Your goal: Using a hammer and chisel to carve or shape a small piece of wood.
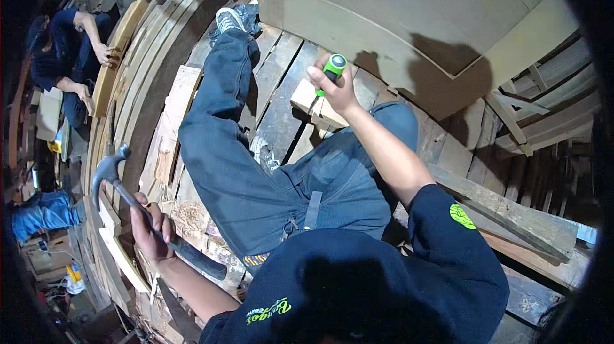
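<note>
Your hands were well apart, each closed on a tool. Your left hand (pixel 153 232) was wrapped around the handle of a claw hammer (pixel 182 249), out beside your left thigh, its steel head pointing away from you. Your right hand (pixel 340 91) gripped a green-and-black-handled tool (pixel 334 69) with a capped butt, upright in front of you between your legs. Its narrow shaft ran down over a pale wooden block (pixel 329 113); you could not tell there whether the tip touched the wood, nor whether it was a chisel or a screwdriver. The block lay on the plank floor (pixel 275 91), near a large wooden panel (pixel 390 8). Wood shavings (pixel 188 216) lay beside your left thigh. Farther left, a co-worker (pixel 51 72) had both hands on a long timber (pixel 121 53).
</note>
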Available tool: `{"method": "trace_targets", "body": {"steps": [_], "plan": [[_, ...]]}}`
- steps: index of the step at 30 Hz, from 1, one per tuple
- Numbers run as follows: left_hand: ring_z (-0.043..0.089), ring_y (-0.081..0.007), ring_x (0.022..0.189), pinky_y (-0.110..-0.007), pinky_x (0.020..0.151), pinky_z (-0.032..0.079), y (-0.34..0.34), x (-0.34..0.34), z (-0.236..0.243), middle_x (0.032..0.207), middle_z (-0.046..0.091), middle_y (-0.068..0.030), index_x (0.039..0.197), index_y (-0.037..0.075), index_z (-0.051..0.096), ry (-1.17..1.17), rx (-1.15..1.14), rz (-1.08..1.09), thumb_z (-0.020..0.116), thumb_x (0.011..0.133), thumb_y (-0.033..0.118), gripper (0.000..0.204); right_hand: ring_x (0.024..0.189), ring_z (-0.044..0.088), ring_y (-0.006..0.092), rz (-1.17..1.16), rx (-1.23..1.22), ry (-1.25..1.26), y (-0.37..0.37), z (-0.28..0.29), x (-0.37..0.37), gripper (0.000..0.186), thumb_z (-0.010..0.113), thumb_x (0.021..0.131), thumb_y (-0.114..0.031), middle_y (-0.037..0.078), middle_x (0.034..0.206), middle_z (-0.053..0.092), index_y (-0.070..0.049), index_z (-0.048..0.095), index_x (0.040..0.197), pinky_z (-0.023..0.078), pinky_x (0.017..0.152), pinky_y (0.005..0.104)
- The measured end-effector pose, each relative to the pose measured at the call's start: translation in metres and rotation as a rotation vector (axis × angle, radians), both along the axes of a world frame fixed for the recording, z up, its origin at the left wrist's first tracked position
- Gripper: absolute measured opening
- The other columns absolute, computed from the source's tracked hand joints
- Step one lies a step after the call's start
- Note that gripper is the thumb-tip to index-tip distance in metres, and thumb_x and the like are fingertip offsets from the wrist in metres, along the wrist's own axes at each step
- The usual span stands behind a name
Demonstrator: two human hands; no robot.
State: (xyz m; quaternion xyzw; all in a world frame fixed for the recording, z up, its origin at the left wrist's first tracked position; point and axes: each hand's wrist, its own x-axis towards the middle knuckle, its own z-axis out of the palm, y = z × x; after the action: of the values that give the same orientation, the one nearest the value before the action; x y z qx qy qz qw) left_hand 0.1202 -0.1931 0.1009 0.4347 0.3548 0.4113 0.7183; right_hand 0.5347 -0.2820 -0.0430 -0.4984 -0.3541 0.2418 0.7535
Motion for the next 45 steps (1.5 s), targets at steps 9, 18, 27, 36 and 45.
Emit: {"method": "trace_targets", "body": {"steps": [9, 18, 27, 36, 45], "plan": [[0.023, -0.0049, 0.034, -0.022, 0.033, 0.022, -0.023, 0.125, -0.03, 0.052, 0.029, 0.0066, 0.089, 0.012, 0.047, -0.016, -0.26, -0.193, 0.043, 0.102, 0.031, 0.023, 0.049, 0.045, 0.0074, -0.072, 0.236, 0.076, -0.002, -0.008, -0.008, 0.019, 0.064, 0.086, -0.01, -0.002, 0.059, 0.048, -0.006, 0.048, 0.076, 0.035, 0.045, 0.0234], [0.03, -0.0054, 0.036, -0.022, 0.034, 0.025, -0.028, 0.177, -0.133, 0.054, 0.032, 0.0062, 0.087, 0.012, 0.046, 0.086, -0.582, -0.31, 0.048, 0.1, 0.029, 0.021, 0.051, 0.046, 0.0078, -0.114, 0.188, 0.044, -0.005, -0.03, 0.003, 0.018, 0.063, 0.082, -0.006, 0.0, 0.061, 0.047, -0.005, 0.047, 0.074, 0.037, 0.047, 0.0237], [0.03, -0.0054, 0.036, -0.023, 0.034, 0.026, -0.027, 0.185, -0.14, 0.053, 0.033, 0.006, 0.087, 0.012, 0.045, 0.113, -0.665, -0.375, 0.05, 0.099, 0.027, 0.019, 0.051, 0.043, 0.0083, -0.01, 0.059, -0.091, -0.003, -0.041, -0.002, 0.019, 0.062, 0.078, -0.009, 0.001, 0.06, 0.049, -0.005, 0.045, 0.07, 0.035, 0.048, 0.0242], [0.03, -0.0056, 0.038, -0.023, 0.036, 0.027, -0.028, 0.19, -0.154, 0.054, 0.033, 0.0062, 0.086, 0.013, 0.044, 0.114, -0.68, -0.416, 0.05, 0.098, 0.024, 0.017, 0.057, 0.047, 0.0086, -0.012, 0.05, -0.074, -0.004, -0.037, 0.002, 0.02, 0.065, 0.079, -0.013, 0.001, 0.064, 0.051, -0.005, 0.048, 0.074, 0.038, 0.052, 0.024], [0.03, -0.0045, 0.039, -0.023, 0.037, 0.028, -0.026, 0.198, -0.173, 0.056, 0.032, 0.0064, 0.088, 0.012, 0.043, 0.144, -0.714, -0.516, 0.053, 0.097, 0.03, 0.023, 0.079, 0.055, 0.0131, 0.002, 0.017, -0.115, -0.006, -0.023, 0.009, 0.015, 0.072, 0.082, -0.009, 0.003, 0.086, 0.058, -0.003, 0.058, 0.085, 0.045, 0.072, 0.0283]]}}
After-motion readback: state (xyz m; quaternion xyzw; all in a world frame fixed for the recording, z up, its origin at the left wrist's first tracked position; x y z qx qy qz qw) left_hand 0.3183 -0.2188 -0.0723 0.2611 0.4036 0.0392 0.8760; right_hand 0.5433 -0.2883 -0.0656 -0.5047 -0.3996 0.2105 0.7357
